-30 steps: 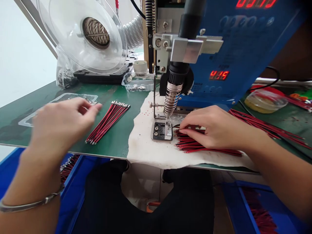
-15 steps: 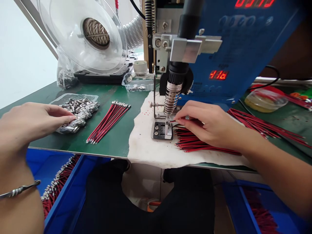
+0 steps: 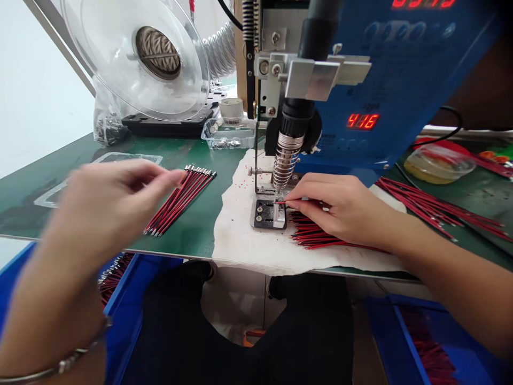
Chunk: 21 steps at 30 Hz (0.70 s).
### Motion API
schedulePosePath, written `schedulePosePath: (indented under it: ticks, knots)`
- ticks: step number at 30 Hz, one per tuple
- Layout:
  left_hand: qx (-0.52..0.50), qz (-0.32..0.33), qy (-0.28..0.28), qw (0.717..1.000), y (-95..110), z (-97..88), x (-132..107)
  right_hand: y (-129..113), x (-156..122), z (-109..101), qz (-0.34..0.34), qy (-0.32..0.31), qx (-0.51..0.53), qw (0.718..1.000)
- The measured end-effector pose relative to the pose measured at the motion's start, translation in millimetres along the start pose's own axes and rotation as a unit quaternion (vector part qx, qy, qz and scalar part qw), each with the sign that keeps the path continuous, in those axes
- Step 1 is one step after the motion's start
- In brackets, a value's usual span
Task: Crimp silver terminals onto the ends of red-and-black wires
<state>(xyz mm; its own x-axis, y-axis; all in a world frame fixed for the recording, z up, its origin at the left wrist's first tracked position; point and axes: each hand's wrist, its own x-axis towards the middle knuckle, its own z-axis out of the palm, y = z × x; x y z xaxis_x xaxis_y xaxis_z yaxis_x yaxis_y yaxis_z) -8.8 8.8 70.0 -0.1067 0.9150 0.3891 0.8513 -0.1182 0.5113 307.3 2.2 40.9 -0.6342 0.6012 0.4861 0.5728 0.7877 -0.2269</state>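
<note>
My right hand [image 3: 339, 208] rests on a pile of red-and-black wires [image 3: 320, 235] on a white cloth [image 3: 248, 240]. Its fingertips pinch one wire whose tip lies on the small metal fixture [image 3: 268, 213] under the soldering iron tip [image 3: 286, 160]. My left hand [image 3: 108, 206] hovers, blurred, above the green bench, fingers drawn together in a pinch; what they hold is too small to make out. Just right of it lies a neat bundle of finished wires with metal ends [image 3: 180, 200].
A blue soldering machine [image 3: 380, 80] with red digits reading 416 stands behind the fixture. A clear solder reel [image 3: 136, 53] sits at the back left, beside a small clear tray of metal parts [image 3: 228, 136]. More wires [image 3: 436, 208] lie at right. Blue bins [image 3: 120, 299] sit below the bench.
My left hand left the pile of metal parts in the clear tray and swung right toward the wire bundle. My right hand shifted slightly, setting a wire tip on the fixture.
</note>
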Motion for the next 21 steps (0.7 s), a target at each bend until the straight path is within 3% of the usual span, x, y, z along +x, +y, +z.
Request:
schedulePosePath:
  ticks: [2, 4, 9, 13, 21]
  knots:
    - [-0.051, 0.067, -0.073, 0.994, 31.2, 19.8, -11.9, -0.7, 0.2, 0.1, 0.005, -0.002, -0.010, 1.000]
    - [-0.097, 0.100, -0.100, 0.985, 47.5, 38.8, -17.4, -1.7, 0.5, -0.4, 0.004, 0.000, -0.020, 1.000]
    - [-0.190, 0.059, -0.047, 0.979, 57.0, 68.6, -16.8, -2.7, 1.0, -1.1, 0.015, 0.002, -0.037, 0.999]
    - [-0.237, 0.038, -0.028, 0.970, 58.2, 77.7, -16.9, -2.3, 0.2, -1.2, 0.021, 0.001, -0.037, 0.999]
    - [-0.319, 0.000, -0.103, 0.942, 60.9, 74.8, -31.8, -3.8, -0.6, -2.1, 0.033, 0.002, -0.038, 0.999]
